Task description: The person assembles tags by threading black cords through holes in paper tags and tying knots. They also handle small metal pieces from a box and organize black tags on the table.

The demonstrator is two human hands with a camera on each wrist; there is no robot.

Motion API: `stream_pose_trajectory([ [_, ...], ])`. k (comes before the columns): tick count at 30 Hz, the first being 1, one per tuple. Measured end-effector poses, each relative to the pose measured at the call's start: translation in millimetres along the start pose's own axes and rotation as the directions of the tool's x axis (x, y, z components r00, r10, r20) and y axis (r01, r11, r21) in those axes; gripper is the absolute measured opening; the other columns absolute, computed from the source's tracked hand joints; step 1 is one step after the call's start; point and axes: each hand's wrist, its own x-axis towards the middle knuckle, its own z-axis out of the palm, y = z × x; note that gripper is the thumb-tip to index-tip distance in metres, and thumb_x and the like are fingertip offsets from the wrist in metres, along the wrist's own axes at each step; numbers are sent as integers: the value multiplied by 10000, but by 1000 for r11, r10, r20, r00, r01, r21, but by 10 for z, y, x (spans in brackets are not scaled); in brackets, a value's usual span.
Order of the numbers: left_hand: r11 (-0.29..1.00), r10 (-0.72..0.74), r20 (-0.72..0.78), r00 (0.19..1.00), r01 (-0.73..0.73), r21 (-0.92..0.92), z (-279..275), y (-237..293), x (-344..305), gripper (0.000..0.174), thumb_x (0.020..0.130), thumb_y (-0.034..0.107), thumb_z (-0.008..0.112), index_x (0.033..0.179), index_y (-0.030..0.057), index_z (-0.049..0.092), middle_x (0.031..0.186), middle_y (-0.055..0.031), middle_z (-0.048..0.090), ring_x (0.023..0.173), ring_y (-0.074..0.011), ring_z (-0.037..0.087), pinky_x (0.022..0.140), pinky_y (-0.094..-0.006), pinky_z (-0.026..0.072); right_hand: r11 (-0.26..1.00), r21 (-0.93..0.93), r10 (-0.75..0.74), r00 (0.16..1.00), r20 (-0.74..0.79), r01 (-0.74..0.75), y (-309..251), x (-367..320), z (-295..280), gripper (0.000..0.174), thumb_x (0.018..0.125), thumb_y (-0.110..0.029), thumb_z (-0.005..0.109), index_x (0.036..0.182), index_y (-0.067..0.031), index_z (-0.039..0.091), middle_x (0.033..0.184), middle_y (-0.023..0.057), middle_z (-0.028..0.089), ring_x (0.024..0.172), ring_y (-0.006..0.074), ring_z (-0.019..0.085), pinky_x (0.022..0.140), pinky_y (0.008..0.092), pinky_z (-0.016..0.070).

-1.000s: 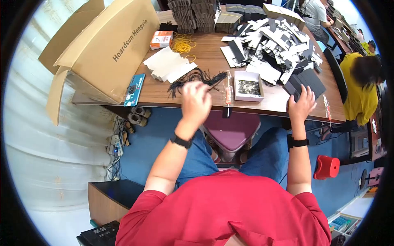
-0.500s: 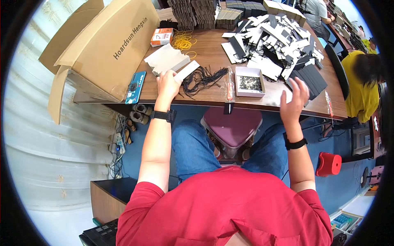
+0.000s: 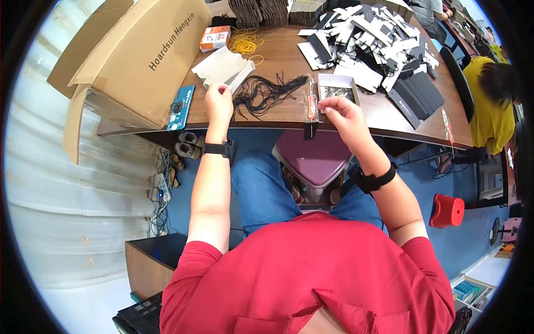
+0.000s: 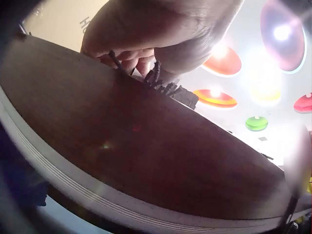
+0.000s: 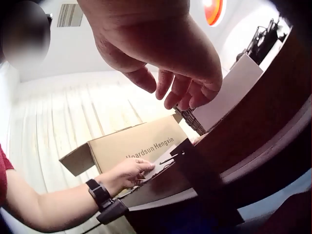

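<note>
My left hand (image 3: 219, 106) has its fingers curled at the near end of the white card stack (image 3: 218, 65) and seems to pinch a card there. In the left wrist view the knotted ends of black cords (image 4: 155, 73) stick up beside its fingertips. The tangled black cords (image 3: 267, 94) lie just right of that hand. My right hand (image 3: 347, 119) hovers over the near edge of a shallow white box (image 3: 355, 93) holding small dark bits. Its fingers hang loosely bent with nothing between them, as the right wrist view shows.
A large cardboard box (image 3: 147, 61) stands at left, with a blue card packet (image 3: 182, 106) beside it. Yellow rubber bands (image 3: 243, 42) lie behind the cards. A clear packet (image 3: 311, 103) overhangs the table edge. Black-and-white tags (image 3: 370, 44) and dark cards (image 3: 414, 97) fill the right side.
My left hand moved left from over the cords to the white cards; the loose white strip now lies against the stack. My right hand left the dark cards and came left to the shallow box.
</note>
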Motion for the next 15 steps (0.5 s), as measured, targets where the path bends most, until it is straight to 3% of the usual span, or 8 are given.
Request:
stream_pose_trajectory([
  [5,986,74,-130,989,-92,-137,-137,205,-107,99,871,52,587,917,-29,556,885,-140,617,816,-230,603,760,-339,475,999,-25,35,999,-29,-36,39,44,-52,163,905,-21,514,1036,16,604,958,55,647,919,105,593,831,241,452],
  [9,949,195,-236,952,-244,-201,-224,473,-329,101,916,77,550,956,-10,518,921,-110,615,826,-199,604,778,-318,479,998,-6,57,998,-19,-57,-40,1,-44,164,909,-38,518,1042,5,604,951,43,647,889,87,586,756,218,446],
  [12,819,146,-85,986,-169,-549,-219,815,-727,104,923,77,558,956,-3,503,901,-97,591,803,-166,614,780,-288,486,997,41,67,998,14,-67,-67,-13,6,217,907,-45,532,1112,5,582,957,38,643,861,84,584,735,213,451],
  [14,702,167,175,970,7,-712,-206,925,-1018,130,922,107,575,965,11,499,872,-94,603,775,-173,631,747,-300,511,991,102,86,996,32,-89,-248,-81,96,295,899,-33,548,1190,17,545,971,40,631,854,89,586,765,221,472],
  [15,616,97,371,923,237,-751,-209,958,-1154,140,916,116,585,968,14,504,860,-90,608,756,-171,629,715,-299,519,989,112,77,988,130,-92,-275,-121,97,327,900,-35,551,1222,13,521,987,41,624,852,87,584,764,222,475],
])
